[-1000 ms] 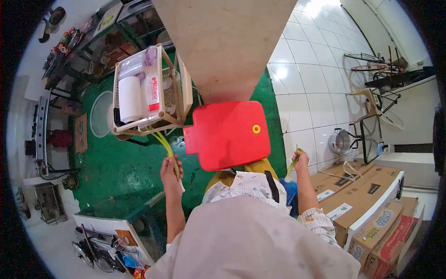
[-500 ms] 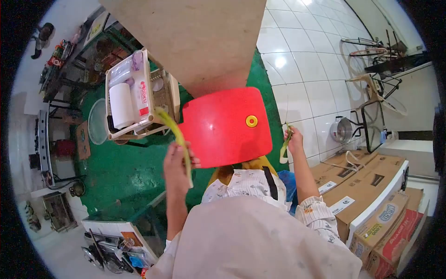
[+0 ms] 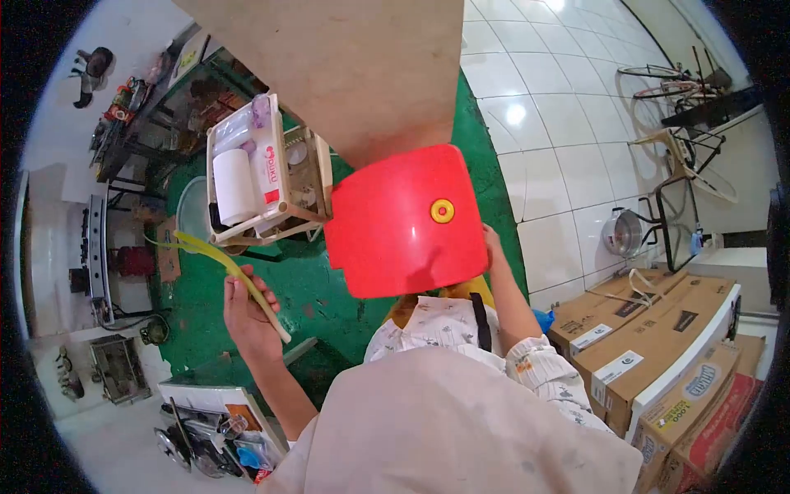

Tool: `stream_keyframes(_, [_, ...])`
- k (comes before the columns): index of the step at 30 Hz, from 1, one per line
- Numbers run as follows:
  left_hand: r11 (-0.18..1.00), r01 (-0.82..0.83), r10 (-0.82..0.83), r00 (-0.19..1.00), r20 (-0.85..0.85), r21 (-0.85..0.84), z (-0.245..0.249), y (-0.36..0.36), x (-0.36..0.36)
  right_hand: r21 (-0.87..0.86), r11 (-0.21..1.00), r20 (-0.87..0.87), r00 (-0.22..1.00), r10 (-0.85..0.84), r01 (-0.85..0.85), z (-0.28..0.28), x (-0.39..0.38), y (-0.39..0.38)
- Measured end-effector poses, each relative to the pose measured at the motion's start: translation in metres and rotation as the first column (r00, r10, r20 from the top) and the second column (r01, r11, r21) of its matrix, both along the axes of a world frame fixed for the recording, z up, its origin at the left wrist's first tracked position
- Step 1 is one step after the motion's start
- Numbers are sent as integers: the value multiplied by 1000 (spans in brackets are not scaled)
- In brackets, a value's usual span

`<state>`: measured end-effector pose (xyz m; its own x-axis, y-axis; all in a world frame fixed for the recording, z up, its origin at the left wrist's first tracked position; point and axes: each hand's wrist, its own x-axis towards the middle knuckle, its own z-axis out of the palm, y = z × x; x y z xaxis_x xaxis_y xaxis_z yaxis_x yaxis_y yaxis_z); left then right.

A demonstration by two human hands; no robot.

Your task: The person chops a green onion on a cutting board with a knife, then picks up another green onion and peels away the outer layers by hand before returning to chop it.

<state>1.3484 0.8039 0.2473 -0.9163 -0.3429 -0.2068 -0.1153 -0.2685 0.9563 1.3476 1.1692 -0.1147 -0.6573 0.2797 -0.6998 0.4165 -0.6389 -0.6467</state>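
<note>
My left hand [image 3: 247, 309] is closed around a long yellow-green stalk [image 3: 262, 300] with a pale lower end. The stalk's thinner upper part splits and points to the upper left, over the green floor. In front of my lap is a red plastic surface [image 3: 395, 239] with a yellow ring [image 3: 443, 211] on it. My right hand [image 3: 495, 251] is at the right edge of this surface, with its fingers mostly hidden behind it. Whether it holds anything does not show.
A cream rack [image 3: 284, 206] with a paper towel roll [image 3: 234, 188] stands to the left. A tan board [image 3: 346, 74] rises ahead. Cardboard boxes [image 3: 658, 329] and a metal pot [image 3: 623, 233] are on the right. Kitchenware [image 3: 214, 445] is at the lower left.
My left hand has swung left and away from the red surface with its stalk. My right hand has moved in to the red edge; the green piece it held is out of sight.
</note>
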Motion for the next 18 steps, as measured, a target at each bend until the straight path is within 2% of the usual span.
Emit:
stream_keyframes(1, [1000, 13, -14, 1000, 7, 10, -1, 0, 3, 114, 993, 142, 989, 25, -42, -6, 19, 20])
stream_keyframes(2, [999, 25, -25, 1000, 16, 22, -3, 0, 6, 196, 980, 139, 990, -5, -23, -17, 39, 38])
stream_keyframes(3, [999, 53, -53, 998, 30, 8, -6, -2, 9, 223, 971, 127, 986, -111, 81, -32, 62, 59])
stream_keyframes(4, [999, 41, -41, 999, 24, 16, -11, -2, 12, 139, 967, 72, 972, -225, 214, -50, 91, 86])
stream_keyframes(6, [996, 88, -91, 990, 110, 30, -25, 3, 14, 303, 918, 137, 942, -307, 255, -25, 125, 105])
stream_keyframes(8, [984, 152, -165, 973, 162, 93, -41, 9, 11, 317, 901, 119, 930, -349, 297, -9, 151, 124])
stream_keyframes(10, [970, 233, -241, 958, 155, 68, -55, 16, 3, 427, 867, 133, 931, -341, 257, 25, 148, 121])
stream_keyframes(11, [962, 258, -268, 954, 134, 86, -59, 22, -4, 426, 875, 115, 945, -306, 231, 49, 134, 113])
stream_keyframes(13, [950, 298, -308, 944, 116, 95, -67, 33, -22, 570, 806, 21, 978, -209, 160, 97, 105, 82])
stream_keyframes(14, [945, 314, -323, 938, 122, 88, -74, 38, -31, 574, 806, 5, 984, -180, 145, 118, 89, 66])
stream_keyframes(16, [943, 307, -320, 943, 94, 130, -90, 50, -48, 564, 824, -196, 978, 74, 50, 162, 51, 28])
stream_keyframes(18, [935, 310, -323, 945, 56, 171, -109, 64, -62, 578, 809, -267, 912, 310, -106, 213, 16, -24])
